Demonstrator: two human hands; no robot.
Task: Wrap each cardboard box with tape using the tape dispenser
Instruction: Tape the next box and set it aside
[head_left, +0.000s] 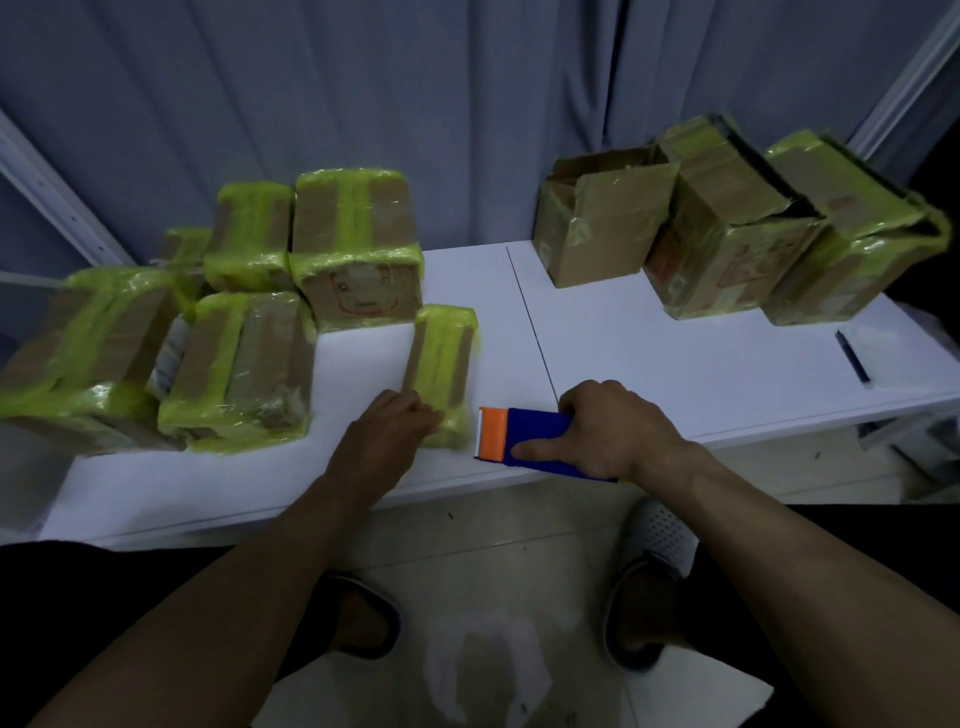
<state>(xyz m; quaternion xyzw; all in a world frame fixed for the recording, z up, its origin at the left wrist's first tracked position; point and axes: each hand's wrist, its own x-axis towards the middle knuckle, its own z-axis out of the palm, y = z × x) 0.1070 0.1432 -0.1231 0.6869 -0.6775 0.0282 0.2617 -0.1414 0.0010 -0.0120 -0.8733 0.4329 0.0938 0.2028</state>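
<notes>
Steadying: left hand (395, 423) touching small box (441, 358); grip unclear.
Tool: right hand (608, 431) clasps tape dispenser (524, 441); advise flat contact.

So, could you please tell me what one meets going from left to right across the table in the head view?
green-taped boxes in a cluster → left hand → small taped box → tape dispenser → right hand, gripping the dispenser → partly taped boxes, further back on the right.
</notes>
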